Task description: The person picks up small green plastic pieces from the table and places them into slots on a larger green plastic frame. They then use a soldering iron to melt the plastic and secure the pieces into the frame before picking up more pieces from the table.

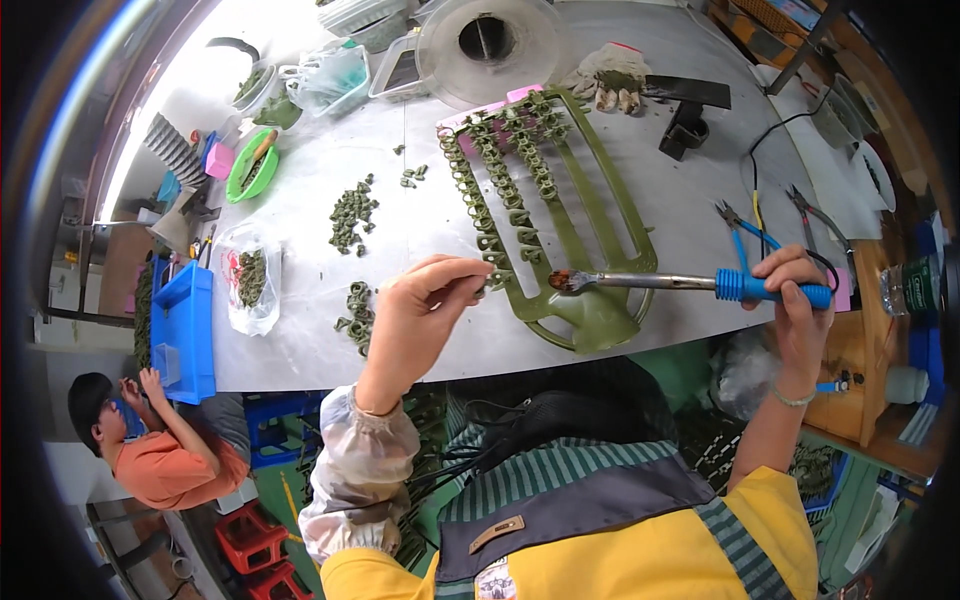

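My left hand (pixel 425 305) is closed in a pinch, thumb and forefinger on a small green piece (pixel 488 284) at the near left edge of an olive-green frame. My closed right hand (pixel 795 285) grips the blue handle of a soldering iron (pixel 660 281). Its metal shaft points left across the near part of the green frame (pixel 598 322), and its brownish tip lies just right of my left fingertips. The flat frame has several long bars. Rows of small green loop-shaped pieces (pixel 490 155) stand along its left bars, while the right bars are bare.
Loose green pieces (pixel 352 215) lie in piles on the grey table left of the frame. Blue-handled pliers (pixel 742 240) and cables lie right. Farther back are a glove (pixel 610 75), a black stand (pixel 686 115) and a round duct hood (pixel 485 45). Another person (pixel 165 440) sits at the left.
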